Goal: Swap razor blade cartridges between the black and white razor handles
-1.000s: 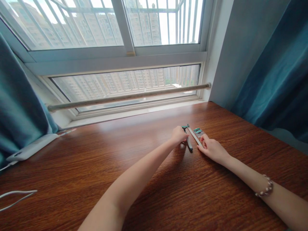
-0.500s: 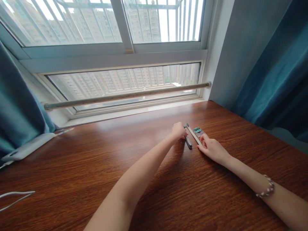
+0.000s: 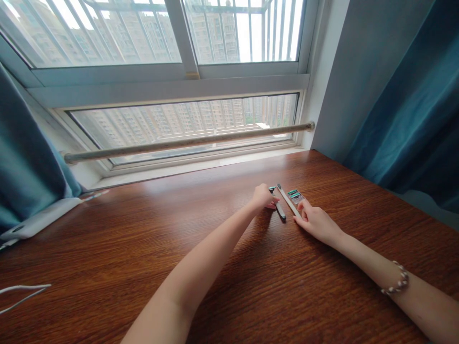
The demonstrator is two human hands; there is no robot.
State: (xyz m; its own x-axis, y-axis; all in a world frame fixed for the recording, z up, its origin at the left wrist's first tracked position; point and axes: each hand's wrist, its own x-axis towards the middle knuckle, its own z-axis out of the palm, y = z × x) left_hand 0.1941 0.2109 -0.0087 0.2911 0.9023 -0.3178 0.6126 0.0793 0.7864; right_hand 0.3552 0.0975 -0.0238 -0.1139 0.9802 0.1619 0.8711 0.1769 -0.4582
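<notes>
My left hand (image 3: 264,196) is closed, its fingers curled at the upper part of a razor (image 3: 279,209) with a grey and black handle. The razor's dark head shows just past the knuckles, and the far grip is partly hidden. To its right, a slim pale stick (image 3: 287,199) with a dark far end lies at a slant. My right hand (image 3: 315,222) pinches the near end of that stick between thumb and fingers. Beyond the right fingers sits a small clear pack (image 3: 296,196) with green and dark strips, perhaps razor cartridges.
The brown wood-grain tabletop (image 3: 229,267) reaches to a window with a metal rail (image 3: 190,142). At the left are a white power strip (image 3: 43,218) and a loop of white cable (image 3: 25,289). Blue curtains (image 3: 405,119) hang on both sides.
My left hand has shifted slightly left, and more of the razor's head shows. My right hand and the pale stick have barely moved.
</notes>
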